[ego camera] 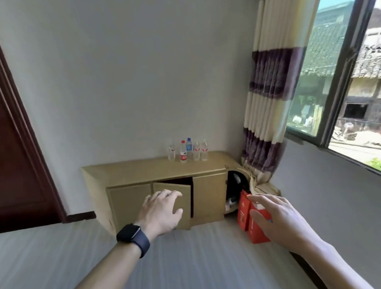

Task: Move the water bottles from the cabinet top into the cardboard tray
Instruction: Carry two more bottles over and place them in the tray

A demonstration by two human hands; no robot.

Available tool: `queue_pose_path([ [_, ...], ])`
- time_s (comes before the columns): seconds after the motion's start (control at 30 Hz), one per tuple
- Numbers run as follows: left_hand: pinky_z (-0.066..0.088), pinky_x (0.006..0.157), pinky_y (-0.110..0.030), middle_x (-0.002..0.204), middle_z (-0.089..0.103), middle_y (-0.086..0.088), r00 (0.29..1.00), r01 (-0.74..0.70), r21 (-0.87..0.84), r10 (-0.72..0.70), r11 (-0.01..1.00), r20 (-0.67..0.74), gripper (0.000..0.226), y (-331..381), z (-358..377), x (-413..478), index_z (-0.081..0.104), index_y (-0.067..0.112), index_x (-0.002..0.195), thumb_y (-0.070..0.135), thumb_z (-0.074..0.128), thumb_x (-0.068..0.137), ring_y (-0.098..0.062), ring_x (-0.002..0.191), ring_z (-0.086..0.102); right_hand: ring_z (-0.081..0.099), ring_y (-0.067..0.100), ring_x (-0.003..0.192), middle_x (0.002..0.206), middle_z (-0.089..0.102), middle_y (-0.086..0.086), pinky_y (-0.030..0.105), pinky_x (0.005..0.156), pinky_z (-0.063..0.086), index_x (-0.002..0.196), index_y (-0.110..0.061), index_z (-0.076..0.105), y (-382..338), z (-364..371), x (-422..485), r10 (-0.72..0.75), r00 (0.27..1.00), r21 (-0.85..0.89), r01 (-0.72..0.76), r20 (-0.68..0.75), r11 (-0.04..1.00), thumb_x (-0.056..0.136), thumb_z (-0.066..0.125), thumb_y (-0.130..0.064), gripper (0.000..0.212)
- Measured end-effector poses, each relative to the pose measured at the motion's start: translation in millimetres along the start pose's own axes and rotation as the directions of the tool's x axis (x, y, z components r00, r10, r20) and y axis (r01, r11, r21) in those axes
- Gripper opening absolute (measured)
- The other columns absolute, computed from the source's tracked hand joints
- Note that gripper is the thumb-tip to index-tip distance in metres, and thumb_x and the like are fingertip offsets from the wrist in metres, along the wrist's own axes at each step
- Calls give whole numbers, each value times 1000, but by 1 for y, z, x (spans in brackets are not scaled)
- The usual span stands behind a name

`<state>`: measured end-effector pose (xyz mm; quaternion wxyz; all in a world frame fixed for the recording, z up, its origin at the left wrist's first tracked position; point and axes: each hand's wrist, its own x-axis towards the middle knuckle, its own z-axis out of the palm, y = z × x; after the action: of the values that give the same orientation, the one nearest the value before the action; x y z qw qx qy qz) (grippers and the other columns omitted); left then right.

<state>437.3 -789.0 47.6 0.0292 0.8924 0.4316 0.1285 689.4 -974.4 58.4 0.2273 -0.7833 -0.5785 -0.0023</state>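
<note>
Low tan cabinet against the wall, middle door ajar. Just beside its right end, on the floor, a red cardboard tray, partly behind the right hand; hard to tell from here how deep or how open on top. Nothing held on either side: left hand out in front of the ajar door, fingers spread and loosely bent, dark watch on the wrist; right hand spread the same way over the tray. Neither near the load yet. Load: five small water bottles upright in a tight cluster at the back right of the cabinet top, close to the wall, touching or nearly so. Among them a red-capped bottle with red label and a blue-capped bottle just behind; other three clear with small red marks. Judged thin plastic, light to moderate weight each, a one-hand job. Expect soft walls prone to denting under a hard squeeze, stiffer at shoulder and neck. Smooth, likely a bit slick; label band better for friction. Not fragile, but tall and narrow, so easy to topple in a cluster that tight. Best to take the outer ones first, wrapped round mid-body at the label, or pinched at the neck under the cap where crowded. Lift straight up before going sideways. Set down base-first, upright, in the tray.
</note>
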Motion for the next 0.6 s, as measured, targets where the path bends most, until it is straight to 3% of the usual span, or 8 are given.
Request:
queue_pose_path([
  [0.37, 36, 107, -39, 142, 50, 4, 998, -57, -8, 57, 998, 30, 47, -32, 57, 297, 45, 30, 139, 43, 47, 95, -20, 130, 45, 33, 13, 140, 147, 48, -17, 29, 111, 30, 141, -42, 49, 84, 55, 279, 12, 1000, 1, -12, -16, 1000, 100, 49, -46, 42],
  [0.6, 37, 107, -38, 142, 50, 6, 995, 65, -13, -63, 998, 82, 47, -79, 110, 459, 44, 31, 140, 43, 47, 95, -20, 129, 46, 41, 17, 134, 139, 54, -19, 32, 110, 38, 135, -43, 53, 150, 121, 486, -62, 997, 62, 59, 38, 996, 97, 52, -42, 38],
])
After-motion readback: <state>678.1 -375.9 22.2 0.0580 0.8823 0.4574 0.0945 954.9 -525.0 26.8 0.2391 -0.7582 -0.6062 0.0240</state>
